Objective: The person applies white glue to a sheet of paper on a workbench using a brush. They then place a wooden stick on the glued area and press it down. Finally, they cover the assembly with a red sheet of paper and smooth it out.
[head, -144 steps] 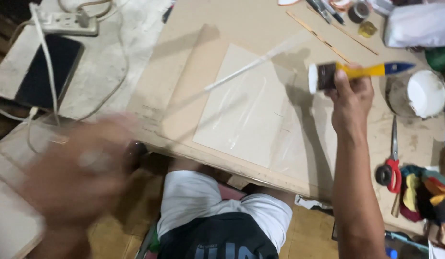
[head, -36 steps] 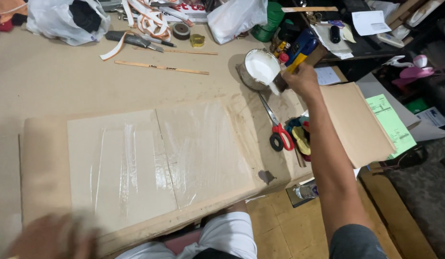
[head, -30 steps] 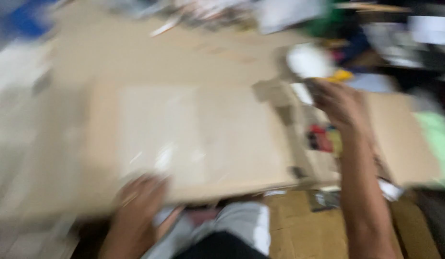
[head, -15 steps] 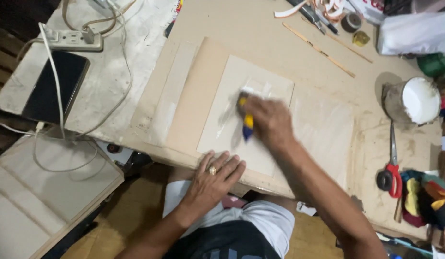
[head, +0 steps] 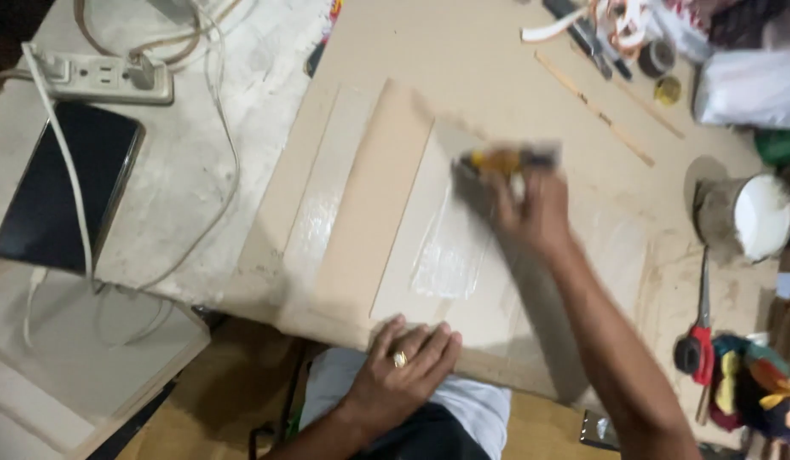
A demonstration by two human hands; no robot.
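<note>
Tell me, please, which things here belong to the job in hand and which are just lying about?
In use: yellow-handled brush in right hand; cardboard sheet, pressed by left hand; white paste tin.
Lying about: scissors, phone, power strip, tape rolls.

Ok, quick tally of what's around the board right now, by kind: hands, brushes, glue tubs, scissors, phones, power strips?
Hands: 2 (left hand on the board's near edge, right hand gripping the brush)
Brushes: 1 (yellow-handled brush, blurred)
Glue tubs: 1 (white tub)
Scissors: 1 (red-handled scissors)
Phones: 1 (black phone)
Power strips: 1 (power strip)
Total: 7
</note>
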